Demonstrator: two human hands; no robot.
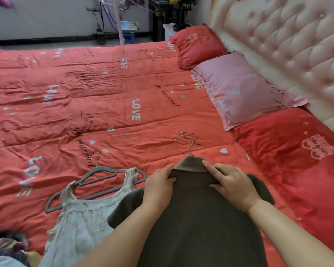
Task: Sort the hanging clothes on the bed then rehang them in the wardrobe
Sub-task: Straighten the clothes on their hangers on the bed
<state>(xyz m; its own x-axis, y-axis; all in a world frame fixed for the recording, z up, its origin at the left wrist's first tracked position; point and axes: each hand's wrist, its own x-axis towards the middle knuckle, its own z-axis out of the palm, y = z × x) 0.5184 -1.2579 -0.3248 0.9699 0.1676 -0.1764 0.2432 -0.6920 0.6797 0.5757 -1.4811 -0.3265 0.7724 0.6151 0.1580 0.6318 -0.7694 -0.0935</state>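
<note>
A dark olive collared garment [197,218] lies flat on the red bed cover [104,105], its metal hanger hook [187,143] sticking out past the collar. My left hand [159,186] rests on the left side of the collar, thumb tucked at its edge. My right hand [231,184] presses on the right side, index finger stretched along the collar. To the left lies a pale sleeveless dress [79,224] on a grey hanger [96,182], partly under the olive garment.
Red [199,45] and pink [239,87] pillows line the padded headboard [289,45] on the right. A heap of mixed clothes [6,247] sits at the lower left corner. A stand and small stool are on the floor beyond the bed.
</note>
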